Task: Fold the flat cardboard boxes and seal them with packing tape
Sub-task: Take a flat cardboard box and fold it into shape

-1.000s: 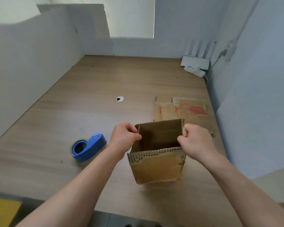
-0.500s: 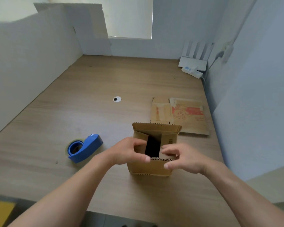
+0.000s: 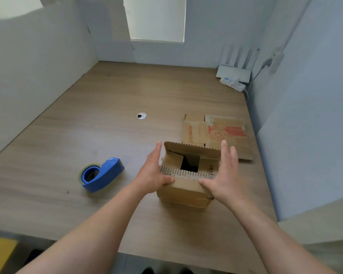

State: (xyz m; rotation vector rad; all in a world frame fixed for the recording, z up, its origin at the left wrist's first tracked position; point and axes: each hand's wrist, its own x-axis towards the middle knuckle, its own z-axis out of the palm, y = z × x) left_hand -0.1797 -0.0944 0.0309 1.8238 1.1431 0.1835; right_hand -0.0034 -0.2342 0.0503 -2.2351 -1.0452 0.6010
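Hands have left the inner flaps: left hand (image 3: 152, 175) and right hand (image 3: 224, 175), fingers (image 3: 157, 153) straight, flank the small brown cardboard box (image 3: 183, 191) on the wooden tabletop (image 3: 127, 95) (thumbs seemingly touch it). Flap-folding continues: next, the long flaps need closing, then taping.

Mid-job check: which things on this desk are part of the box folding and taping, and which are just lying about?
For the job: half-folded box, flat cardboard behind it, blue tape dispenser.
Lying about: white router, wall plug, cable grommet in the desk.
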